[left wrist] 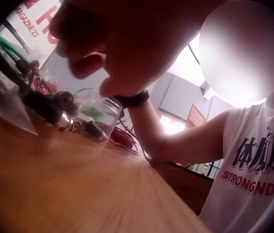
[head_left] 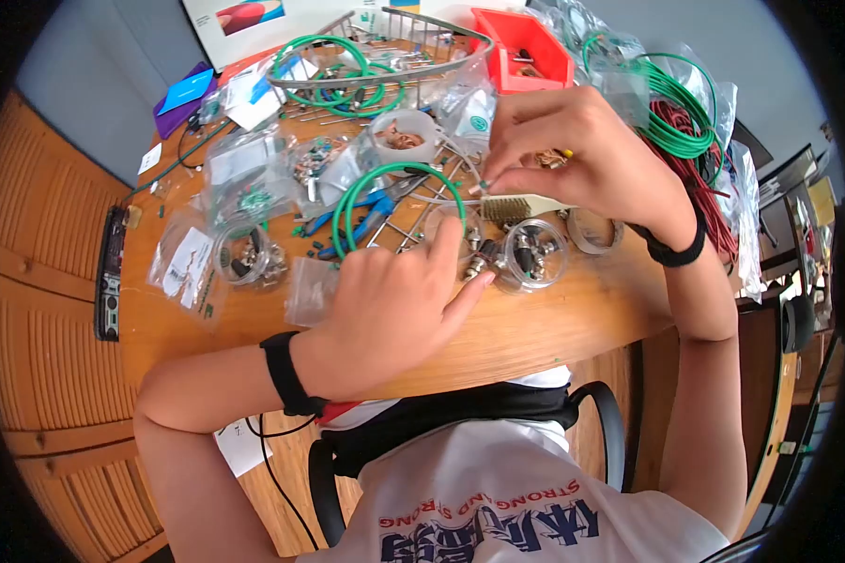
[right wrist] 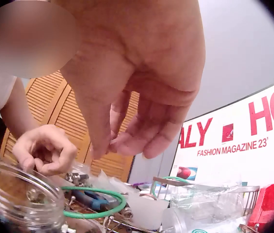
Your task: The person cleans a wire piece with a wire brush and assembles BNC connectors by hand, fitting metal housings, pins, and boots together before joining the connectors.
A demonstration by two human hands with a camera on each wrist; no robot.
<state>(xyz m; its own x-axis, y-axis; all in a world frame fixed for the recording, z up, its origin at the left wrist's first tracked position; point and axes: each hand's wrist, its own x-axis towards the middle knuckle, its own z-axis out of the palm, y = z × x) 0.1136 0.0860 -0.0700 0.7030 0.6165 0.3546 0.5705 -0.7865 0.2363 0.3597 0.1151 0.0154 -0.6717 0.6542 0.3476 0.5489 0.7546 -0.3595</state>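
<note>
While small plastic bags (head_left: 186, 263) of parts lie well to the left of both hands, the left hand (head_left: 394, 300) rests on the wooden table (head_left: 554, 319) with its fingers curled down over a metal connector (head_left: 476, 269), apparently pinching or steadying it; the wrist view shows curled fingers but not the grip itself. Just beyond its knuckles a green cable coil (head_left: 399, 192) loops over blue-handled pliers (head_left: 361, 214). Right of the left hand, touching the cluster of connectors, stands a clear round jar (head_left: 533, 253) with more fittings inside. Above that jar the right hand (head_left: 582, 155) hovers, its thumb and fingertips pressed together on something tiny, too small to identify. Further right lies a heap of green and red wire (head_left: 690, 122).

The step in hand looks like picking out and fitting a small part to a connector. The next move likely calls for bringing the right hand's pinched piece down to the connector under the left, aligning it carefully while the left keeps it from rolling.
</note>
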